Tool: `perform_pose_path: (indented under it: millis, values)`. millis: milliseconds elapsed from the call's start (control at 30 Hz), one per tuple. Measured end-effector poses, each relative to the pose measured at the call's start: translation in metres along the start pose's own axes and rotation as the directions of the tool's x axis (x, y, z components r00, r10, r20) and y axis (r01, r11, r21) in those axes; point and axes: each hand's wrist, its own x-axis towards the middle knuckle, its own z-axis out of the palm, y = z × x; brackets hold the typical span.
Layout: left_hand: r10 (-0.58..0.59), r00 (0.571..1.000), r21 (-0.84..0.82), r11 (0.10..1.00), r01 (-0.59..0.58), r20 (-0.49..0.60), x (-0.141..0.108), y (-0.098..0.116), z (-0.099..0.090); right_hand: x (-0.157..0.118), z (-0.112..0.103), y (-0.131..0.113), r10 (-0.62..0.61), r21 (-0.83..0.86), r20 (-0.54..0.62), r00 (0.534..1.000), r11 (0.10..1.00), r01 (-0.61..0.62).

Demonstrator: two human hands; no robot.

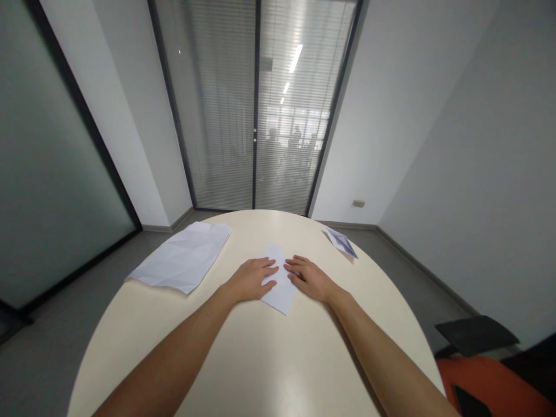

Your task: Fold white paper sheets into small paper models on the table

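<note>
A small piece of folded white paper (279,294) lies flat near the middle of the table, its pointed corner towards me. My left hand (254,279) rests on its left side, palm down with the fingers spread. On its right edge lies my right hand (309,278), fingers stretched out and apart. Both hands press on the paper and neither grips it. Parts of the paper are hidden under the fingers.
A larger creased white sheet (185,258) lies at the table's left edge. Another folded paper (341,242) with a dark-toned face sits at the far right edge. The round cream table (243,359) has an orange chair (490,382) beside it at the lower right.
</note>
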Motion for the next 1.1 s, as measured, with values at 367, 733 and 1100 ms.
perform_pose_path:
  millis: [367, 733, 1100]
  values:
    - [-0.073, 0.996, 0.034, 0.997, 0.075, -0.06, 0.003, -0.008, 0.008, -0.001, -0.006, -0.002, -0.038, 0.01, 0.025, 0.999, 0.999, 0.038]
    - [-0.037, 0.987, -0.142, 0.99, 0.014, -0.156, 0.003, -0.013, 0.015, -0.001, -0.005, 0.0, -0.022, -0.036, 0.03, 0.999, 0.999, 0.023]
    - [-0.101, 0.984, -0.186, 0.98, 0.073, -0.148, 0.004, -0.011, 0.013, -0.004, -0.011, -0.006, -0.002, 0.026, 0.049, 0.999, 1.0, 0.001]
